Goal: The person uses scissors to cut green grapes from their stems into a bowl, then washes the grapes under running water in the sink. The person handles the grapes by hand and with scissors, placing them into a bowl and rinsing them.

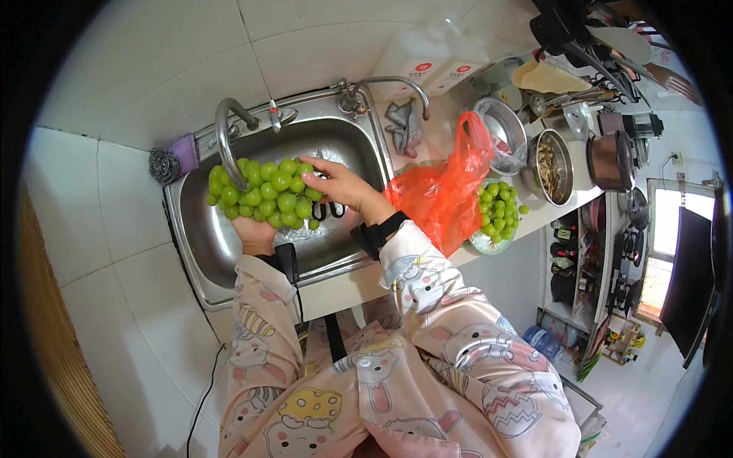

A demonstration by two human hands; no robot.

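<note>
A large bunch of green grapes (pixel 266 192) is held up over the stainless steel sink (pixel 197 229), beneath the curved spout of a tap (pixel 222 134). My left hand (pixel 255 232) supports the bunch from below, its fingers hidden by the fruit. On the right end of the bunch, my right hand (pixel 338 182) has its thumb and fingers against the grapes. Black scissor-like handles (pixel 329 212) show in the sink behind the bunch, their other end largely hidden. A single grape (pixel 313 224) hangs at the lower right of the bunch.
Right of the sink lie a red plastic bag (pixel 435 194), a grey cloth (pixel 405 129) and a plate (pixel 491 246) of more grapes (pixel 499 209). Metal bowls (pixel 550 166) stand beyond. A second tap (pixel 401 80) arches over the counter. A purple sponge (pixel 184 153) sits at the left corner.
</note>
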